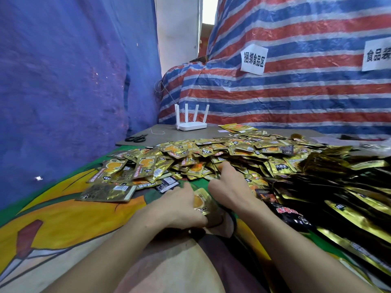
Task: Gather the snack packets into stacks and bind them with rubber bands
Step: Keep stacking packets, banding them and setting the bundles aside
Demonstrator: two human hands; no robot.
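The small stack (pixel 203 203) of gold packets sits in my left hand (pixel 179 206), low in the middle of the view and just above the lap, with the fingers curled over its top and the thumb side toward the heap. It looks thin, only a few packets, so I judge the gathering to be early and the binding not yet due. My right hand (pixel 227 183) lies just beside the stack on its right, touching or nearly touching the left, with its fingers reaching forward and down into the near edge of the heap (pixel 211 153). Their tips are buried among the foil, so I cannot tell whether they pinch a packet or lie flat. To do this step well I would draw packets one at a time from that near edge, turn each the same way up, and lay it square on the stack before the left hand closes again, since slippery foil will probably fan out if the edges are uneven. I see no rubber band plainly, so I would find one before the stack grows thick. Dark packets (pixel 317 187) are banked along the right, the heap spreads over a printed mat (pixel 63 218), and beyond it scissors (pixel 136 138) and a white router (pixel 191 121) rest on a table (pixel 165 132) before a striped tarpaulin (pixel 296 92).
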